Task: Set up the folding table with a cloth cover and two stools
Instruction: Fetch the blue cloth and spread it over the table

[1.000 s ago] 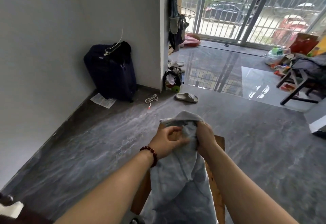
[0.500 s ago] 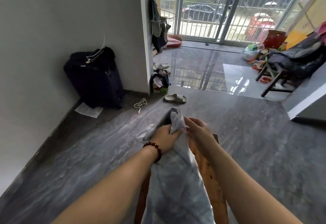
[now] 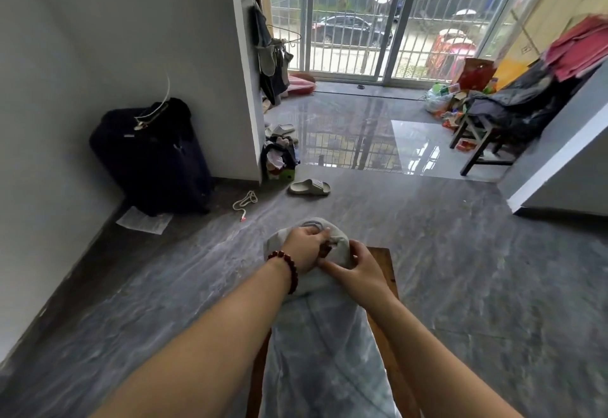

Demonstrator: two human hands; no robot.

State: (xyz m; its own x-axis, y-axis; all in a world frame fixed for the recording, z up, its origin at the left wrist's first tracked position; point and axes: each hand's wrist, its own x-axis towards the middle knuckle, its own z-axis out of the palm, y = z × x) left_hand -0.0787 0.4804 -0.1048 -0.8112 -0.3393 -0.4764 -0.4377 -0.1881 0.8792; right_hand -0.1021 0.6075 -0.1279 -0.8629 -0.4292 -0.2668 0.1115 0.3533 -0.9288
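Left hand (image 3: 305, 249) and right hand (image 3: 359, 270) grip cloth (image 3: 324, 355) on table (image 3: 387, 264).

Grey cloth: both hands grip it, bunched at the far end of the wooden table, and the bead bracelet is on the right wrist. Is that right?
The head view shows the bead bracelet on the left wrist, not the right. The rest holds: the left hand and right hand both grip the grey cloth, bunched at the far end of the wooden table.
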